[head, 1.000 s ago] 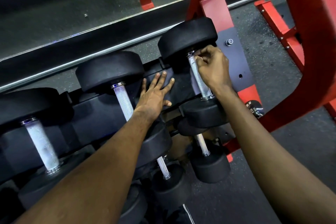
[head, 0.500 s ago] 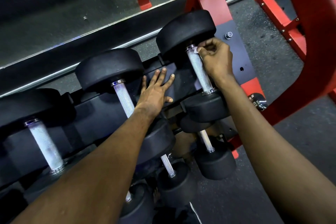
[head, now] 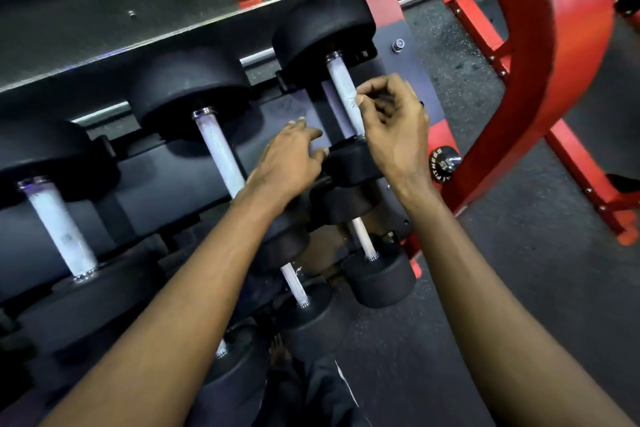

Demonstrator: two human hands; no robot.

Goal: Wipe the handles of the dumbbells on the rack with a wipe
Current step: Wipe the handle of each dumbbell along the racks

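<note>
Three dumbbells lie side by side on the top tier of the black rack [head: 156,191]: the left dumbbell [head: 59,229], the middle dumbbell [head: 218,149] and the right dumbbell [head: 322,28], each with a pale knurled bar between two black heads. We see our right hand [head: 394,135] at the right dumbbell's handle [head: 341,87], about halfway along it on its right side. Its fingers are curled in, and thumb and forefinger pinch a small pale fold of wipe [head: 352,101] against the metal (the fold is tiny and blurred, so its shape is beyond us). The far stretch of that handle shows bare above the fingers.

Our left hand [head: 287,159] sits between the middle dumbbell's handle and the near head of the right dumbbell, fingers loosely bent and holding nothing, thumb just beside that head. Its fingertips reach over the rack's dark back plate; we cannot tell whether they touch it. The left forearm hides the middle dumbbell's near head.

Below, on a lower tier, smaller dumbbells [head: 377,277] rest with thinner bars. A red frame [head: 561,45] curves up at the right over dark flooring [head: 519,288], with a chrome knob [head: 445,165] near our right wrist
</note>
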